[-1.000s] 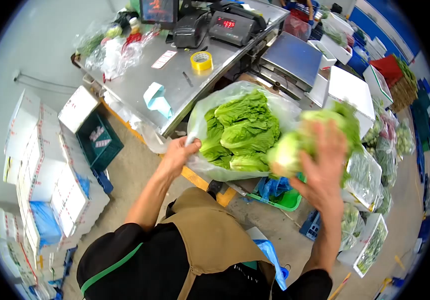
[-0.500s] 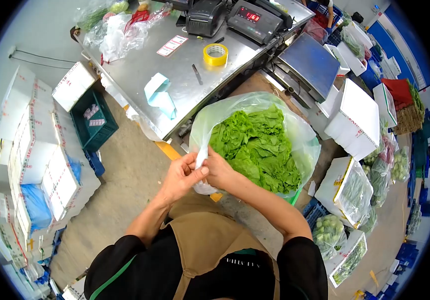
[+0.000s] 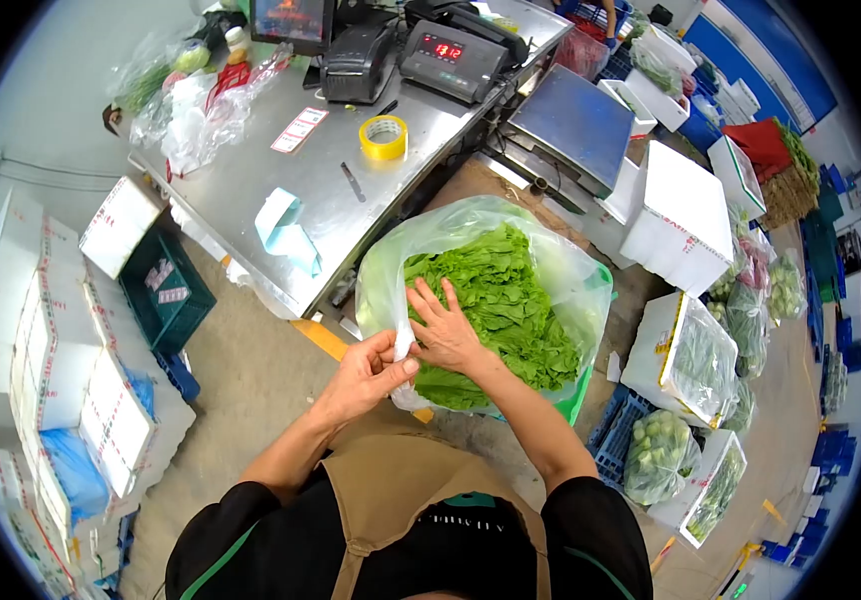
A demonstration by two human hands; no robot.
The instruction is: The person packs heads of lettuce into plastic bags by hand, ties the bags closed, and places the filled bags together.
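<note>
Leaning over a wide-mouthed, translucent whitish plastic bag, with both elbows bent and bare forearms converging. Pinching a gathered fold of its near-left rim with the left hand, between thumb and curled fingers. Laying the right hand palm down, with fingers splayed well apart and gripping nothing, on the left part of the bright-green, frilly-leaved lettuce. Heaped inside the bag, crinkled and ruffled, beside a grey metal-topped desk, with a bright-green plastic crate showing at the bag's right. Lit in red digits on a black, boxy electronic display, too blurred to read surely. Printed too small to read on a red-and-white paper label sheet and, in red, on a white foam box. Lettered in white, partly hidden, on a black short-sleeved shirt behind a tan cloth apron.
</note>
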